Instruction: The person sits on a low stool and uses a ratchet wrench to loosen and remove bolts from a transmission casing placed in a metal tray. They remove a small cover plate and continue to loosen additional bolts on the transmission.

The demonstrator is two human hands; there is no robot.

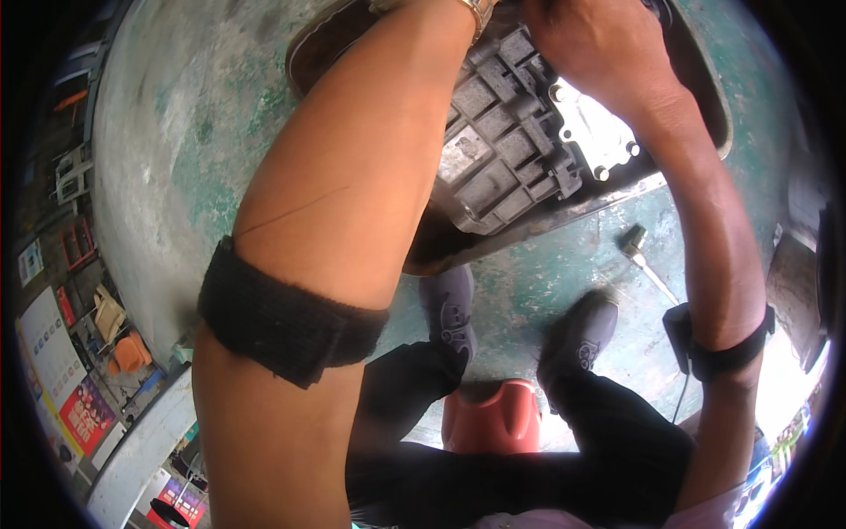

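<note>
My left forearm (326,203), with a black strap (286,309) round it, reaches up across a dark metal tray (493,242). At the wrist, a metal watch band (480,16) meets the top edge, which cuts off the left hand. My right hand (595,44) is over the far part of the tray, its back showing; its fingers run out of the frame. Beneath the arms lies a grey ribbed metal casting (520,159) inside the tray. Beside it, close to my right wrist, is a bright plate (586,128) with several bolt heads. What either hand touches is hidden.
On the worn green floor (529,291) lies a metal tool with a socket-like end (636,247), right of my shoes. A red stool (493,419) is between my legs. Boxes, printed sheets (53,344) and an orange item (130,353) line the left side. My right forearm wears a strapped device (705,344).
</note>
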